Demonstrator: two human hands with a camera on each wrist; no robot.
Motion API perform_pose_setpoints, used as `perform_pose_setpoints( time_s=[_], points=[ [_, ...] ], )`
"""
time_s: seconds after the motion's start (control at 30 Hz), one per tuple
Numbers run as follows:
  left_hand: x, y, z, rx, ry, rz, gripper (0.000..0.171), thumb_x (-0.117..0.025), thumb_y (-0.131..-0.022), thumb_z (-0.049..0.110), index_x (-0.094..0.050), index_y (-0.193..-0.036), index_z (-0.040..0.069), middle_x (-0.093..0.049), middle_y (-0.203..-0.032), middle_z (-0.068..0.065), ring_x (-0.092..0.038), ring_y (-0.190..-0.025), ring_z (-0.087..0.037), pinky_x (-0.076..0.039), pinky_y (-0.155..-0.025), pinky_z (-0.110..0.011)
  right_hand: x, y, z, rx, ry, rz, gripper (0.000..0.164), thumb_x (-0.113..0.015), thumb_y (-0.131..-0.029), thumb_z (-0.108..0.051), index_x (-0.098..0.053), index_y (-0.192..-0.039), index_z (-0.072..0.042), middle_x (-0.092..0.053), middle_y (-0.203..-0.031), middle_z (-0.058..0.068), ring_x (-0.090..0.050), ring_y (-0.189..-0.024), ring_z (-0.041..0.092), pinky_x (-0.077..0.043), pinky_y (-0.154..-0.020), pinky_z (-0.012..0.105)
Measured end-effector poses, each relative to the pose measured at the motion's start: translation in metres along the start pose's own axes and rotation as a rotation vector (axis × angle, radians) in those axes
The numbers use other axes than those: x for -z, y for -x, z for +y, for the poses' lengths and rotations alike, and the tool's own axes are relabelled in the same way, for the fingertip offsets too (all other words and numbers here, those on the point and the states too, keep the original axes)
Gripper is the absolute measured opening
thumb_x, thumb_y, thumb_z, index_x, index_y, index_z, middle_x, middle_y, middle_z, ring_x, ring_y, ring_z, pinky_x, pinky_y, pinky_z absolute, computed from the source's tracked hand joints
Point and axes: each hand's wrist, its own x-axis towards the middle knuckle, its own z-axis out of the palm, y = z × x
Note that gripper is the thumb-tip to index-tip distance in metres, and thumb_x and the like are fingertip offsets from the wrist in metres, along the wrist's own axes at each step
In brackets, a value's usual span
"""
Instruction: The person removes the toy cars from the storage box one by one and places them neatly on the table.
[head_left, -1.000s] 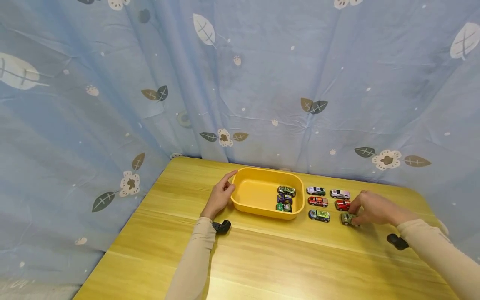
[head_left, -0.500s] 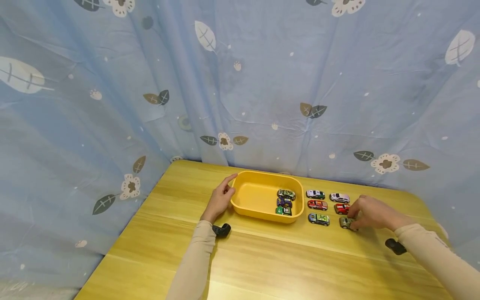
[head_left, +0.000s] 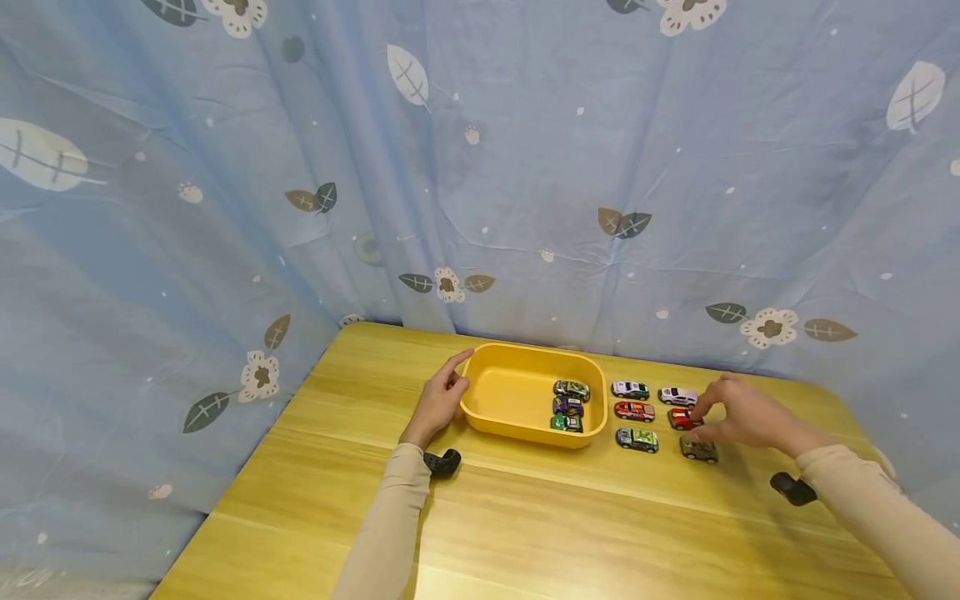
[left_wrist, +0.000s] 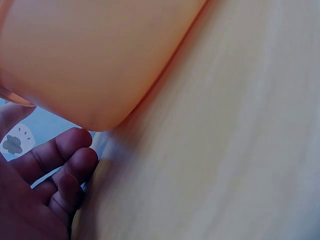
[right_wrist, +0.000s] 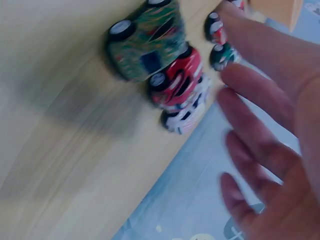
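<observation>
I look down through the head camera on two bare hands over a wooden table (head_left: 525, 517), its yellowish surface streaked with long pale grain. My left hand (head_left: 440, 398) is at the left end of a yellow tray (head_left: 506, 392), a smooth, shallow rectangle with rounded corners. The index finger reaches along its rim, while in the left wrist view the other fingers bend loosely beside the glossy wall; I see no firm grip there.

My right hand (head_left: 738, 412) hovers over the right-hand column of toy cars, thumb and fingers apart. The right wrist view shows the fingers spread, with a visible gap between them and the camouflage car (head_left: 699, 451). That car sits on its wheels on the wood, nearest of its column, a boxy body in mottled green and brown. Behind it come a shiny red car (head_left: 681, 419) and a white-and-pink car (head_left: 678, 397), both lower and more rounded.

Between this column and the tray stands another: a blue-green car (head_left: 637, 439), an orange-red car (head_left: 634, 411) and a white-and-green car (head_left: 630, 389). Inside the tray, three more line the right end: a green patterned car (head_left: 572, 390), a purple car (head_left: 567, 407) and a green-and-white car (head_left: 566, 424).

Soft blue curtain (head_left: 525, 167), creased and printed with leaves and flowers, hangs behind the table.
</observation>
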Motion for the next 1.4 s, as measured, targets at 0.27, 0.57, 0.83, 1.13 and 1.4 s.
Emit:
perform_pose_setpoints(
  time_s=[0.27,0.57,0.83,1.13,1.4],
  points=[
    [0.001,0.001,0.001,0.0,0.014,0.008,0.052,-0.056,-0.104,0.015,-0.058,-0.154,0.03,-0.056,-0.086,-0.005,-0.049,-0.068,-0.018,-0.041,-0.063,-0.026,-0.003,-0.023,-0.016,0.06,0.006,0.31,0.016,-0.093,-0.08,-0.028,-0.083,-0.088,-0.018,-0.077,-0.11,0.011,-0.06,-0.109,0.037,-0.048,-0.09,0.063],
    [-0.001,0.0,0.002,0.013,0.012,0.011,0.052,-0.056,-0.104,0.015,-0.057,-0.154,0.031,-0.054,-0.086,-0.003,-0.048,-0.069,-0.016,-0.04,-0.062,-0.024,-0.02,-0.059,-0.035,0.024,-0.119,0.349,0.02,-0.087,-0.088,-0.025,-0.083,-0.104,-0.013,-0.073,-0.127,0.017,-0.052,-0.118,0.038,-0.042,-0.095,0.063],
    [-0.001,0.0,0.002,0.01,0.021,0.014,0.052,-0.056,-0.103,0.016,-0.058,-0.153,0.03,-0.054,-0.082,-0.003,-0.047,-0.067,-0.015,-0.04,-0.06,-0.023,-0.028,-0.088,-0.05,0.037,-0.176,0.335,0.015,-0.082,-0.093,-0.024,-0.084,-0.103,-0.013,-0.068,-0.136,0.019,-0.051,-0.123,0.04,-0.039,-0.102,0.066],
    [-0.001,0.0,0.002,0.015,0.016,0.002,0.052,-0.055,-0.104,0.016,-0.057,-0.154,0.032,-0.055,-0.084,-0.004,-0.048,-0.068,-0.016,-0.041,-0.062,-0.025,-0.03,-0.11,-0.069,0.053,-0.108,0.232,0.018,-0.08,-0.094,-0.026,-0.084,-0.106,-0.012,-0.062,-0.145,0.024,-0.047,-0.13,0.048,-0.039,-0.106,0.07],
    [-0.001,0.0,0.0,0.023,0.017,0.006,0.053,-0.055,-0.104,0.018,-0.056,-0.153,0.037,-0.056,-0.085,-0.004,-0.048,-0.068,-0.017,-0.042,-0.063,-0.025,-0.03,-0.122,-0.078,0.064,-0.073,0.138,0.022,-0.079,-0.096,-0.026,-0.083,-0.112,-0.012,-0.057,-0.151,0.025,-0.048,-0.133,0.052,-0.04,-0.106,0.071]
  ],
)
